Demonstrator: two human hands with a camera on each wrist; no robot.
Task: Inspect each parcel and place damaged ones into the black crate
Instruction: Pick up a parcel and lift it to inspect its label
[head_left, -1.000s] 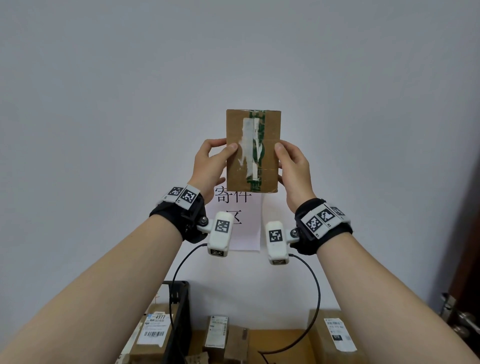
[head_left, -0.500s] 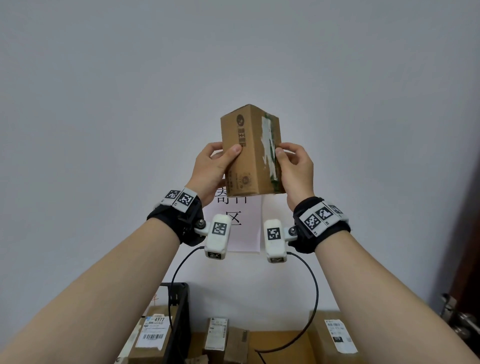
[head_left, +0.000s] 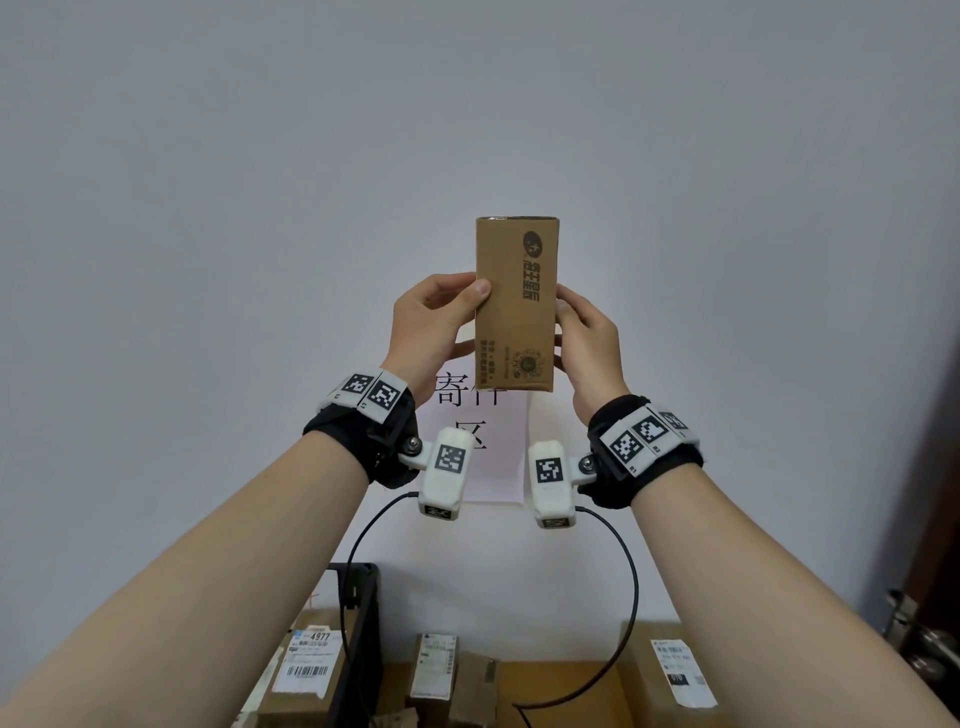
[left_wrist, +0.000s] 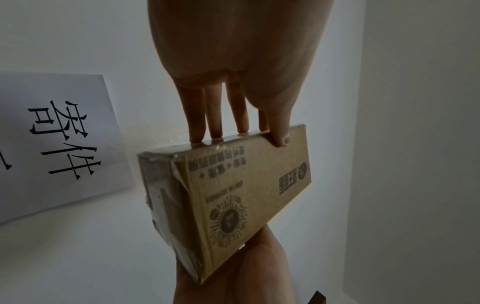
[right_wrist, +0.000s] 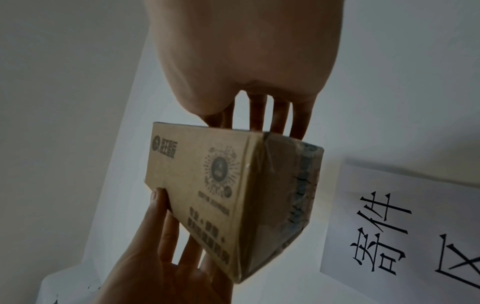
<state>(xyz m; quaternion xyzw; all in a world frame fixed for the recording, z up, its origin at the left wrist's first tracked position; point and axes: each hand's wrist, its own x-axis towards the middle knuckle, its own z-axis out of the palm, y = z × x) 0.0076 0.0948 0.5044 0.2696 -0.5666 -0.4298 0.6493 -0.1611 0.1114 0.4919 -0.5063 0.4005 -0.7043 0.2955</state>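
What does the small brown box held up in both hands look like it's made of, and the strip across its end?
Small brown box: matte brown cardboard, seemingly; printed ink, creased edges. Strip: likely clear glossy plastic tape; it wrinkles and catches light.

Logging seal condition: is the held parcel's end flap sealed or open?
Sealed: clear tape wraps the parcel's closed end, wrinkled, no gap showing. The top end: cannot tell.

I read "寄件区" on the white wall sign (head_left: 480, 441). Label on the parcel in the black crate (head_left: 363, 623) shows "4977" (head_left: 319, 636). Held parcel (head_left: 517, 304) has dark printed characters and a round code, too blurred to read.
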